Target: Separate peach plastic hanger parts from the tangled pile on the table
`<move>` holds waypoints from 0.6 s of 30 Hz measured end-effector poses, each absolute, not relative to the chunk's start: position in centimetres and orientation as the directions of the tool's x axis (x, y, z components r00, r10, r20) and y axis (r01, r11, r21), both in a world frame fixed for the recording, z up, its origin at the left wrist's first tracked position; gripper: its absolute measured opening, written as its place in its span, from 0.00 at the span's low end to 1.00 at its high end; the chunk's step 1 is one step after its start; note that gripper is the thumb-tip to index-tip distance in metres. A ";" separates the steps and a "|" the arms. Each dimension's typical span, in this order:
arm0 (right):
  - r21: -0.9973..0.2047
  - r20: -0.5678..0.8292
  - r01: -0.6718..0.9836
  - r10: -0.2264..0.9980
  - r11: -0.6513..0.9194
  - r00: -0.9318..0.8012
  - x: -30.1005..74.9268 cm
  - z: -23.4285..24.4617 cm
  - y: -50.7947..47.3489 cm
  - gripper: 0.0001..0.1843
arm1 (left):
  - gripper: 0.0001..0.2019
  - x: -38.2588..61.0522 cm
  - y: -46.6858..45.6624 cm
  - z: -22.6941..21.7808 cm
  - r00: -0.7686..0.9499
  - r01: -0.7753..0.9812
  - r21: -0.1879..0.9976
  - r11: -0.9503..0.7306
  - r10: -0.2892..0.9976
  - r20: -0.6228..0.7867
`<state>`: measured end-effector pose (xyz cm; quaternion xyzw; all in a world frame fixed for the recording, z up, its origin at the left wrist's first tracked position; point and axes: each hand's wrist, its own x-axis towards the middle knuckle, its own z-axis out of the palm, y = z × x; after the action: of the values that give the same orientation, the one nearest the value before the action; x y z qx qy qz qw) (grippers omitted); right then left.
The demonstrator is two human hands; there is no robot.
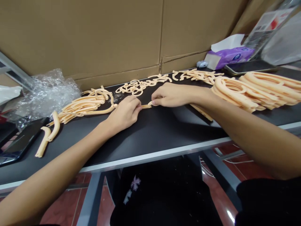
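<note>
Near the middle of the table, my left hand [125, 113] is closed around a thin peach-coloured plastic strip [146, 106], and a short end of it sticks out past the fingertips. My right hand [172, 94] pinches a small, pale curved piece [150, 103] at that end, with thumb and forefinger together. The two hands are a short gap apart. To the left of my left hand, a long curved peach strip [98, 111] reaches toward the wrist; whether it joins the held strip is hidden by the hand.
Peach strips [82, 105] are stacked at left, small curved pieces [136, 86] lie behind my hands, and larger curved parts [263, 91] are heaped at right. Also on the black table [150, 135] are crumpled clear plastic [51, 94], a phone [23, 141] and a purple tissue pack [231, 57]. Cardboard [105, 37] stands behind.
</note>
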<state>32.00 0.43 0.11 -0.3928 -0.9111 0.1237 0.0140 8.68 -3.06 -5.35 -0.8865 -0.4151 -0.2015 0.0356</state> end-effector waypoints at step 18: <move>-0.170 -0.100 0.734 0.730 0.657 -0.677 31.4 -0.5 0.9 0.18 | 0.09 8.9 -3.1 -5.6 0.580 0.758 0.091 -0.646 0.731 0.359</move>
<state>31.44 0.93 -0.52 -0.4020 -0.9103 0.0984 -0.0113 8.87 -3.06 -5.60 -0.8881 -0.4191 -0.1852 0.0362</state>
